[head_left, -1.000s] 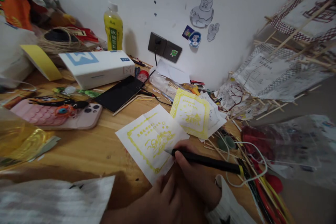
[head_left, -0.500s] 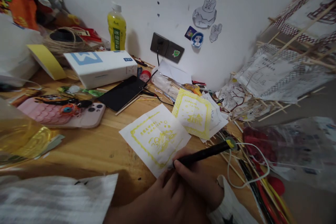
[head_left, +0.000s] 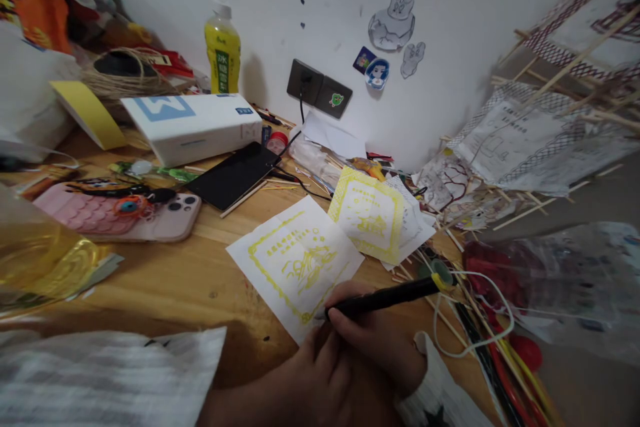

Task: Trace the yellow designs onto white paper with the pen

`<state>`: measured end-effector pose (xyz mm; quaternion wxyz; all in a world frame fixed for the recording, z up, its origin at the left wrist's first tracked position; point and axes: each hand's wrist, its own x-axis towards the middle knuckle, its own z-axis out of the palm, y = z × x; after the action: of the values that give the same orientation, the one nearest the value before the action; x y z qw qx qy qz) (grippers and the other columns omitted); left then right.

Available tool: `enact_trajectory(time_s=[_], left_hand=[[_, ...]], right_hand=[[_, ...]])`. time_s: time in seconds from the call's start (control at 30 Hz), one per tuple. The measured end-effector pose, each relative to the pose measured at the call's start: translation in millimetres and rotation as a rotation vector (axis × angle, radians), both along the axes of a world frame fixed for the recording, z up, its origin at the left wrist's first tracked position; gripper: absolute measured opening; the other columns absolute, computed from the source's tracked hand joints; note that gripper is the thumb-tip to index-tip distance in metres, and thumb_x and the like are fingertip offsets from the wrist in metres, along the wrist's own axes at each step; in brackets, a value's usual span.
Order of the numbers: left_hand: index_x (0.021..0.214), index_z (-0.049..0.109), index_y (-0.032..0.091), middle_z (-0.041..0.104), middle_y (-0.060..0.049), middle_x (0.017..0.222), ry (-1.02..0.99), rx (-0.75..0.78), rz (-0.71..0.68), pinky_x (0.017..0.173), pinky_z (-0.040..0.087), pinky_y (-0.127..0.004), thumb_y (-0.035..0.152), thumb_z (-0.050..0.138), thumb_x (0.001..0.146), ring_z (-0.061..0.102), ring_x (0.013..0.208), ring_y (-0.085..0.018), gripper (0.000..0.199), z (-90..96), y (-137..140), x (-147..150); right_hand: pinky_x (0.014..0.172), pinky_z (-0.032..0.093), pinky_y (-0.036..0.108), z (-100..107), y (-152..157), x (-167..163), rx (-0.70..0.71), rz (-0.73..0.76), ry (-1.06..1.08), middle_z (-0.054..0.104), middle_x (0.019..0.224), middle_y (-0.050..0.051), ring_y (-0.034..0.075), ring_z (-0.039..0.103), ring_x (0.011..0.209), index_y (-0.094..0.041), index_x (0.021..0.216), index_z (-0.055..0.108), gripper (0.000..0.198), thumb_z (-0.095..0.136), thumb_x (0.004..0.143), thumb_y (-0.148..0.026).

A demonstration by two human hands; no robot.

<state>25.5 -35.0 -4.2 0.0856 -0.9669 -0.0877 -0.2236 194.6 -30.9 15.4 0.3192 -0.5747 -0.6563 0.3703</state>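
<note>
A black marker pen with a yellow end point(head_left: 395, 296) slants across my right hand point(head_left: 375, 330), which is closed around its front part. The pen's tip meets the lower edge of a white sheet of paper point(head_left: 285, 260) bearing a yellow drawn border, lettering and a picture. Close beside it, my left hand point(head_left: 313, 373) has its fingers bent together at the sheet's near corner, which it covers. A second sheet with a wider yellow border point(head_left: 367, 213) lies behind the first, partly over more printed paper point(head_left: 410, 220).
At left are a pink phone point(head_left: 175, 217), a black phone point(head_left: 235, 177), a white box point(head_left: 195, 127), yellow tape point(head_left: 90, 117) and a drink bottle point(head_left: 222, 50). Stick frames with paper point(head_left: 515, 137) lean at right, above a clear plastic bag point(head_left: 565, 273). A white cord point(head_left: 507, 313) loops nearby.
The pen's yellow end has dipped slightly, and its tip has shifted a little along the sheet's lower border. My left hand stays at the near corner.
</note>
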Motion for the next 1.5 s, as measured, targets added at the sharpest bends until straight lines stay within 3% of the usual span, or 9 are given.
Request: enact_trajectory(time_s=[0.23,0.53,0.93,1.13,1.37,1.5], left_hand=[[0.101,0.070,0.014,0.069,-0.013,0.102,0.009,-0.046,-0.012,0.093,0.041,-0.049,0.029,0.049,0.092,0.060,0.101,-0.033,0.027,1.9,-0.2,-0.3],[0.100,0.071,0.013,0.070,-0.011,0.098,-0.038,-0.021,0.021,0.089,0.044,-0.045,0.026,0.050,0.093,0.063,0.093,-0.030,0.026,1.0,-0.6,3.1],[0.104,0.070,0.010,0.069,-0.015,0.103,0.002,-0.012,0.000,0.092,0.043,-0.048,0.025,0.044,0.094,0.061,0.103,-0.033,0.032,-1.7,0.0,3.7],[0.106,0.070,0.008,0.069,-0.015,0.105,0.019,-0.030,-0.016,0.084,0.047,-0.046,0.028,0.047,0.092,0.061,0.105,-0.036,0.033,2.3,1.4,1.9],[0.102,0.071,0.011,0.069,-0.014,0.103,0.020,-0.078,-0.041,0.087,0.046,-0.049,0.029,0.050,0.092,0.059,0.107,-0.036,0.029,-1.6,3.7,2.9],[0.095,0.072,0.013,0.070,-0.012,0.097,-0.011,-0.057,-0.047,0.098,0.040,-0.051,0.030,0.054,0.090,0.059,0.107,-0.036,0.025,-2.2,5.2,3.9]], right_hand=[[0.068,0.051,0.027,-5.4,-2.2,3.9,-0.013,0.059,0.034,0.064,0.079,0.000,0.015,0.061,0.074,-0.022,0.083,0.064,0.013,0.059,0.089,-0.033],[0.065,0.051,0.026,-1.3,-0.3,-1.0,0.010,0.041,-0.007,0.063,0.075,0.000,0.015,0.060,0.071,-0.022,0.079,0.061,0.011,0.056,0.086,-0.029],[0.064,0.051,0.027,-2.7,3.0,-4.8,0.010,-0.074,-0.003,0.060,0.072,-0.001,0.015,0.059,0.069,-0.022,0.075,0.056,0.006,0.057,0.080,-0.021],[0.063,0.051,0.027,-7.1,1.6,-3.8,0.024,-0.095,0.024,0.059,0.072,-0.001,0.015,0.058,0.068,-0.023,0.077,0.056,0.007,0.054,0.084,-0.023],[0.067,0.054,0.029,-5.1,3.8,0.3,0.076,-0.125,0.023,0.059,0.075,0.000,0.016,0.060,0.071,-0.023,0.078,0.053,0.008,0.055,0.084,-0.028],[0.066,0.054,0.029,-4.5,4.6,3.3,0.072,-0.123,0.023,0.058,0.073,0.000,0.016,0.059,0.070,-0.024,0.077,0.053,0.008,0.055,0.083,-0.028]])
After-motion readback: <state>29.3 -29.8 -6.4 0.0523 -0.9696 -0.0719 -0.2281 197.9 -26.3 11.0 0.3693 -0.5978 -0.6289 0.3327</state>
